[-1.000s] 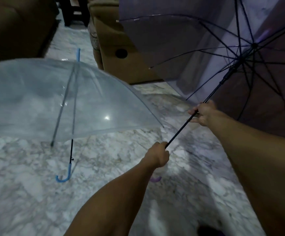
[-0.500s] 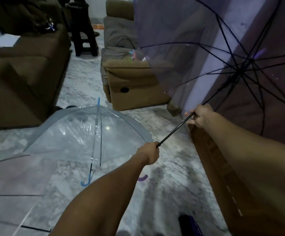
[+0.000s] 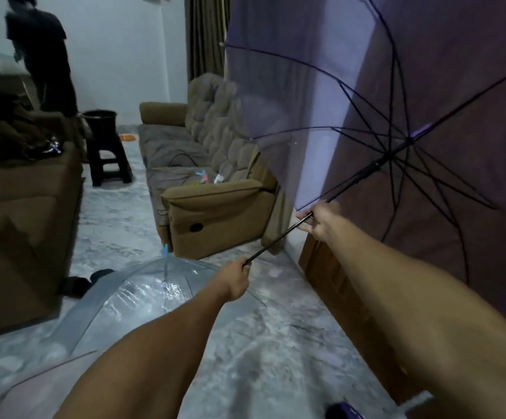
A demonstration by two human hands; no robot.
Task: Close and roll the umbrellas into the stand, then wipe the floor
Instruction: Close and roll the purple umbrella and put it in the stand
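An open purple umbrella [image 3: 321, 95] fills the upper right, its canopy spread and its black ribs showing. My left hand [image 3: 233, 281] is closed around the lower end of its black shaft, near the handle. My right hand [image 3: 321, 220] grips the same shaft higher up, below the runner. An open clear umbrella [image 3: 143, 297] with a blue tip lies on the marble floor [image 3: 261, 343], left of my left arm. Part of a third, pale canopy [image 3: 19, 385] shows at the lower left. No umbrella stand is in view.
A brown recliner sofa [image 3: 215, 207] stands ahead with small items on its seat. Another brown sofa [image 3: 12, 231] is at the left. A black stool [image 3: 105, 146] and a person in dark clothes [image 3: 43, 55] are at the back left. A wooden door [image 3: 336, 282] stands at the right.
The view has tilted up from the floor to the room. The purple umbrella has risen with both hands still on its shaft. The clear umbrella now sits lower in the frame.
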